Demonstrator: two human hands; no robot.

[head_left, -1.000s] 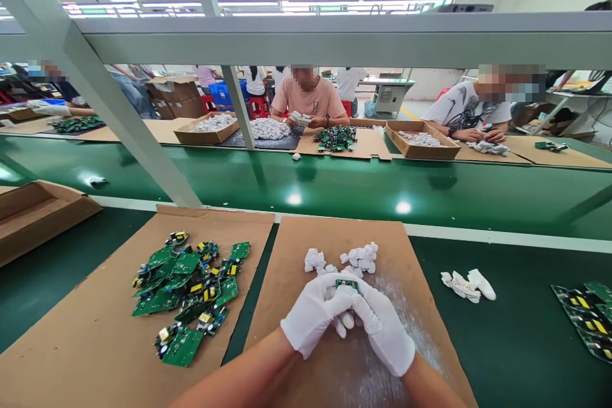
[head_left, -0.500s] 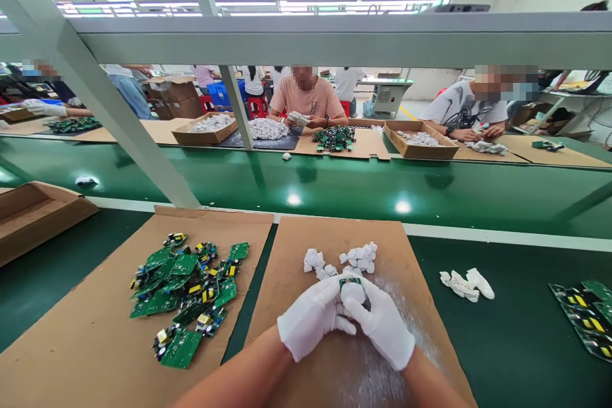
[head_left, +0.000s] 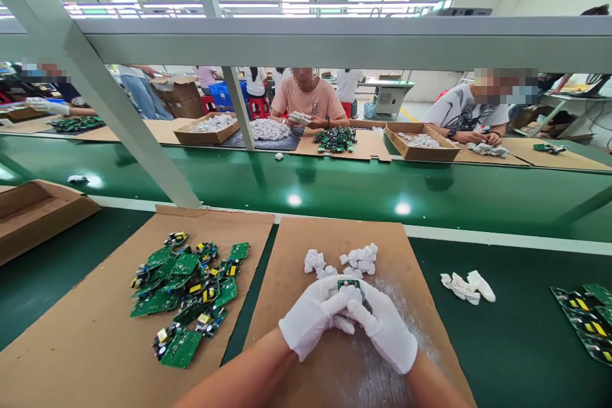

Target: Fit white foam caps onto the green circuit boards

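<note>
Both my hands wear white gloves and are closed around one small green circuit board, above the middle cardboard sheet. My left hand grips it from the left, thumb pressed on a white lump on the board's near side. From the right, my right hand holds the same board, its thumb also at the lump. Fingers cover most of the board's underside. Just beyond my fingertips lie two clusters of white putty-like lumps. White powdery smears mark the cardboard near my right hand.
Left, a heap of circuit boards lies on another cardboard sheet. A crumpled white glove-like item and more boards are on the right. Beyond runs a green belt; co-workers sit across it. A slanted post rises left.
My left thumb has moved in onto the white lump, and my two thumbs are closer together. Small items on the green belt have shifted left. A co-worker's hands on the right have moved slightly.
</note>
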